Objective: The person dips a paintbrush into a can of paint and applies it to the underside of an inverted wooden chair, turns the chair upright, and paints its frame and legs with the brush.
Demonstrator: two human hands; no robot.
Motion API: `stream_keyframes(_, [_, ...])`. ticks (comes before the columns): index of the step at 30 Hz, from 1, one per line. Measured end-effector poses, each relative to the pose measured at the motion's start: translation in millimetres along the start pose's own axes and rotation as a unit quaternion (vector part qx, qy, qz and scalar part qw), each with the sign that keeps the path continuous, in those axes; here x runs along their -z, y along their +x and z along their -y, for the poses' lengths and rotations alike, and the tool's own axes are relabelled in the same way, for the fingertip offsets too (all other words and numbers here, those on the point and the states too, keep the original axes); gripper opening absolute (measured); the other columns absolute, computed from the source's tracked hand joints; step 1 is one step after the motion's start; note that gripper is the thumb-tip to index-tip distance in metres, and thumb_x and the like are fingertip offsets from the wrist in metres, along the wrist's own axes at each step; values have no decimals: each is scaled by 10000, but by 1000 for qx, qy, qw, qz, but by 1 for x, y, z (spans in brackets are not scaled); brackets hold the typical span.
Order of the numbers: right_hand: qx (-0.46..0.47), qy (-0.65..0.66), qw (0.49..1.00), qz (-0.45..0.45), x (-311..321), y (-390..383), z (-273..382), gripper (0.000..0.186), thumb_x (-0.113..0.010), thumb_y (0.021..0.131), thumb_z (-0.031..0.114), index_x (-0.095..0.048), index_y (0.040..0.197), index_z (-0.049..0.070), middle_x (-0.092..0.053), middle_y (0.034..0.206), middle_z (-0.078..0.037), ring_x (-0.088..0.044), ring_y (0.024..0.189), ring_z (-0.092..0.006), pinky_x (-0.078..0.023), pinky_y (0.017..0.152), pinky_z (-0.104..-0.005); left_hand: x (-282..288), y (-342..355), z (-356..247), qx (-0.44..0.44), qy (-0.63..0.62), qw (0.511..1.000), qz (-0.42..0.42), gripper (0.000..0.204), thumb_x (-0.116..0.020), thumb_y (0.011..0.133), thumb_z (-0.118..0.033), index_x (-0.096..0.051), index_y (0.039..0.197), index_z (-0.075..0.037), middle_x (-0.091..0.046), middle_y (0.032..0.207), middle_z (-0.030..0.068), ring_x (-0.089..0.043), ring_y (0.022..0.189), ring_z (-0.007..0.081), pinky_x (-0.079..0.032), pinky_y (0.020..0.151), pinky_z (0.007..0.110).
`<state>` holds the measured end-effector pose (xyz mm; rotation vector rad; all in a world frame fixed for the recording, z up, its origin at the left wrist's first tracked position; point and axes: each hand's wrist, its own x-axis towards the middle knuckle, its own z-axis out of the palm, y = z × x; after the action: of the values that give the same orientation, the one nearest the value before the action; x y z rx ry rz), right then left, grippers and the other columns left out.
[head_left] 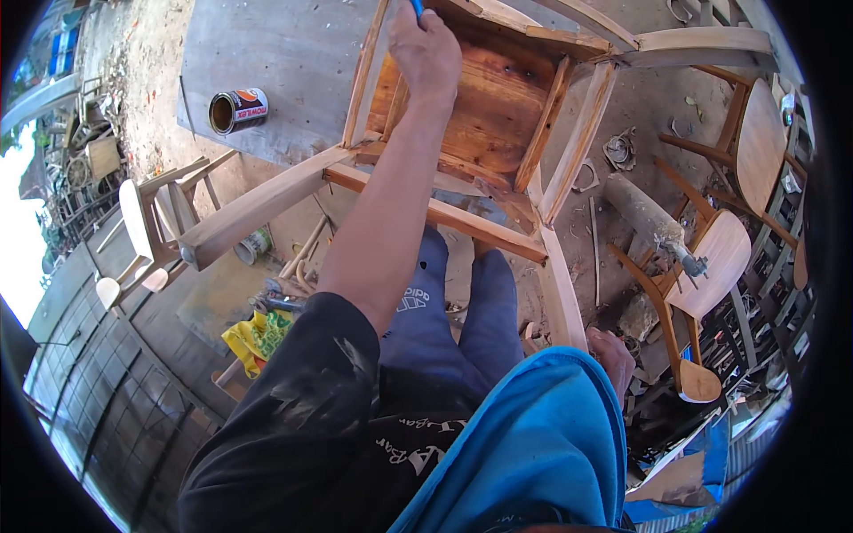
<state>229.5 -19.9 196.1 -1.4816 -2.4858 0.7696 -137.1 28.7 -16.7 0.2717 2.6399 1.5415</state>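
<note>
My left hand point(425, 53) is closed on a slim blue handle point(417, 7) at the top of the view; its far end is out of frame. The hand is over an upturned wooden chair frame point(569, 124) with reddish-stained wood point(498, 107) inside and paler legs. My right hand point(611, 360) is at lower right, fingers curled at the lower end of a pale chair leg point(560, 293), partly hidden by blue cloth point(506, 444). An open paint can point(238, 111) stands on a grey board point(240, 44) left of the frame.
Wooden chairs lie at left point(133, 222) and right point(711, 266). A dirty cylinder with a valve point(649, 213) is on the littered dirt floor point(586, 249). A second can point(253, 244), a yellow-green bag point(253, 342), scrap pieces and stacked furniture surround the work.
</note>
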Motion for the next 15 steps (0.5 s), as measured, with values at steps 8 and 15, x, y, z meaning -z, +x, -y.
stream_keyframes(8, [-12, 31, 999, 36, 1, -8, -8, 364, -756, 838, 230, -696, 1120, 8, -718, 1075, -148, -657, 1082, -320, -504, 995, -433, 15, -26, -30, -39, 25, 997, 66, 145, -532, 941, -61, -596, 968, 67, -586, 838, 183, -557, 788, 303, -440, 743, 427])
stream_keyframes(15, [-14, 19, 999, 39, 7, -2, -1, 364, -763, 808, 209, -705, 1102, 3, -722, 1064, -147, -662, 1068, -317, -513, 987, -446, -7, -21, -18, -30, 26, 993, 114, 148, -558, 944, -90, -585, 942, 55, -582, 842, 182, -562, 772, 277, -442, 737, 429])
